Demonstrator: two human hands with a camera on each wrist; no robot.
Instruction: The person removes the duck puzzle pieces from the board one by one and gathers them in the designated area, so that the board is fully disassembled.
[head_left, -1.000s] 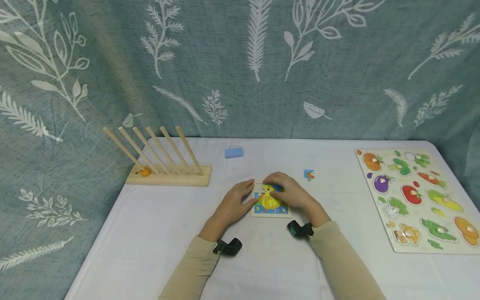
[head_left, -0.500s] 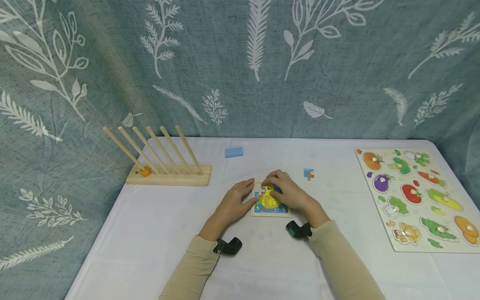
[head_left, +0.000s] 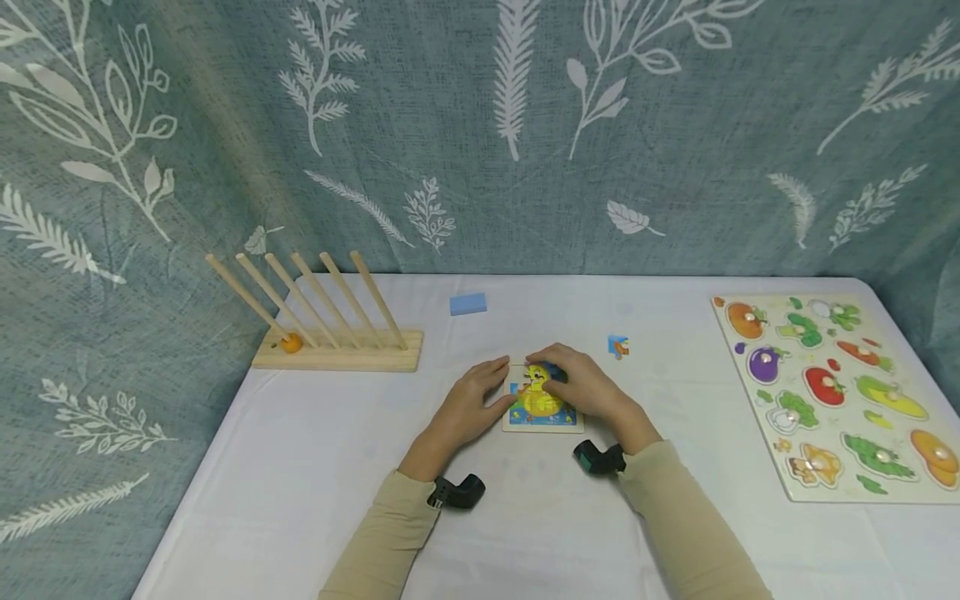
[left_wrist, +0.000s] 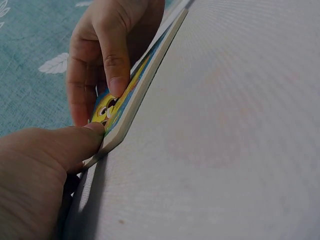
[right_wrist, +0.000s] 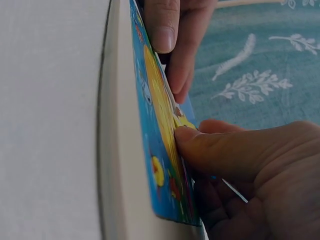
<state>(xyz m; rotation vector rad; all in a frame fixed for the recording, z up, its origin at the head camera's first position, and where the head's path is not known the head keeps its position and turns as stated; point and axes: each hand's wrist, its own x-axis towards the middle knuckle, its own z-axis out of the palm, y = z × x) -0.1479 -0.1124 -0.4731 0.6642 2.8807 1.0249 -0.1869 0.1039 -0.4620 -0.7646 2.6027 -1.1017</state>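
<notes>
A small wooden duck jigsaw puzzle [head_left: 542,414] lies flat in its pale frame at mid-table. My left hand [head_left: 467,406] grips its left side, thumb on the edge and fingers spread along the outside. From above, my right hand [head_left: 587,385] reaches over the top right of the picture. Its thumb and curled fingers pinch a yellow puzzle piece [right_wrist: 184,120] at the duck's head; the fingers partly hide it. A bare cream patch shows at the puzzle's upper left. One loose blue and orange puzzle piece [head_left: 618,347] rests on the cloth to the right.
At the back left stands a wooden peg rack [head_left: 337,358] with tall slanting rods and one orange bead [head_left: 291,342]. Behind the puzzle lies a blue block [head_left: 468,304]. A vegetable peg puzzle board [head_left: 840,400] covers the right end of the white-clothed table, with a leafy curtain [head_left: 465,125] behind.
My right fingers shift slightly left and up, then back again at the puzzle's top edge. My left hand keeps its place, and the loose piece stays where it was.
</notes>
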